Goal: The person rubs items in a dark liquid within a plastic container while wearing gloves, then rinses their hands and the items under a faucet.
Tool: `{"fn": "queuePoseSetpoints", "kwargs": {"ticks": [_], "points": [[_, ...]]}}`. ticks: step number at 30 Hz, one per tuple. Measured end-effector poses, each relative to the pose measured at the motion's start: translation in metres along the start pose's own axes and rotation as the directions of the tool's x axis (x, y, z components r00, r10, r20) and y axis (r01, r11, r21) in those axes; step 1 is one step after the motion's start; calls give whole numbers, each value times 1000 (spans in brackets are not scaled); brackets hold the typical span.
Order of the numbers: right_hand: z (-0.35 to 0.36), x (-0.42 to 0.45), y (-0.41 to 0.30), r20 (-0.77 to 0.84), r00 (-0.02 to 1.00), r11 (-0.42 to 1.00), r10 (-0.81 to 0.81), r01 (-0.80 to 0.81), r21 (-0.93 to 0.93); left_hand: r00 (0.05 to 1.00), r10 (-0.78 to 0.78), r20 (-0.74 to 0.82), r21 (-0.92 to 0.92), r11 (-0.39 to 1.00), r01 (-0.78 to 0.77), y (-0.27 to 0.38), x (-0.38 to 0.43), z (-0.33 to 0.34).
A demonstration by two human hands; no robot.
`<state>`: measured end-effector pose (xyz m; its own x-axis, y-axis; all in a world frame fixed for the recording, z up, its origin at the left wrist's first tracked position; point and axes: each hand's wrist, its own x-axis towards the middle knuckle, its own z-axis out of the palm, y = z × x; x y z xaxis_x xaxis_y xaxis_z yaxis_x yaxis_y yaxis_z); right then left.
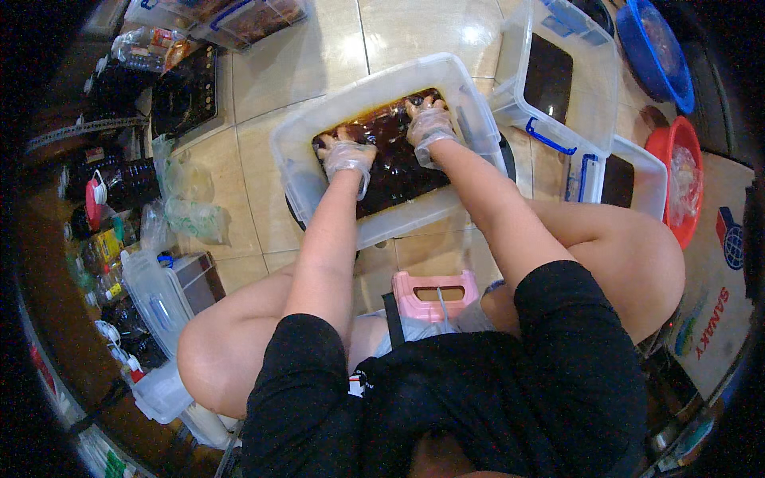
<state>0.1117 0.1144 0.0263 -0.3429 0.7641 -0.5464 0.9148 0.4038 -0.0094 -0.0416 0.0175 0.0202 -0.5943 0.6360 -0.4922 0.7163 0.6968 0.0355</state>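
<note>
A translucent plastic storage bin (pixel 382 236) stands on the tiled floor in front of me, holding a dark brown, glossy liquid or jelly-like mass (pixel 391 155). My left hand (pixel 346 154), in a clear disposable glove, rests in the left part of the dark mass with its fingers spread. At the bin's upper right, my right hand (pixel 431 124), gloved likewise, has its fingertips at the mass near the far wall. Both fingertips are partly hidden in the dark content, so whether either hand grips anything does not show.
At right stand clear bins (pixel 591 77) with dark content, a blue basin (pixel 642 66) and a red basin (pixel 675 137). Bottles (pixel 128 185), plastic bags (pixel 194 218) and a black cooktop (pixel 185 89) lie at left. A pink plastic stool (pixel 406 302) shows between my legs.
</note>
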Motion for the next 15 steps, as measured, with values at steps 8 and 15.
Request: {"fn": "queuePoseSetpoints", "kwargs": {"ticks": [8,15], "points": [[24,9,7,136,986,992,96,-84,-94,980,-29,195,68,998,15,-19,27,29],[9,-24,10,492,866,994,-95,55,96,827,65,559,261,932,-250,-41,7,40]]}}
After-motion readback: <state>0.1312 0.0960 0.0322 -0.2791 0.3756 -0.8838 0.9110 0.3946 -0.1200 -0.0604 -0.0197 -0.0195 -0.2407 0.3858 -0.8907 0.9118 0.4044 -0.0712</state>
